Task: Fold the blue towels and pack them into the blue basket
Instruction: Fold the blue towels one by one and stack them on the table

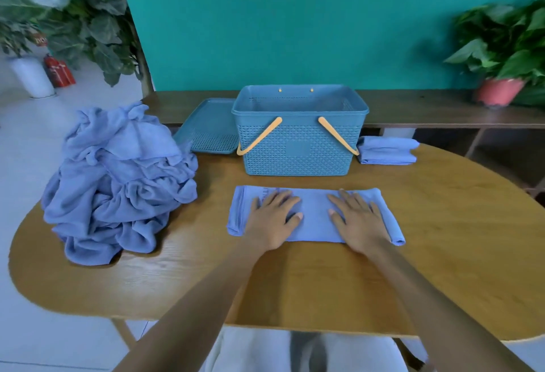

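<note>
towel (314, 209) under both palms, folded into a long strip whose long axis runs left to right across the table (177, 283). left hand (272, 218) and right hand (358, 221) press it flat, fingers straight, gripping nothing. each hand sits just inside its own end of the strip, so either end is equally close for the next fold. straight beyond the fingertips stands the blue basket (299, 147), open; unfolded towels (118, 183) heap off to the left hand's side.
</note>
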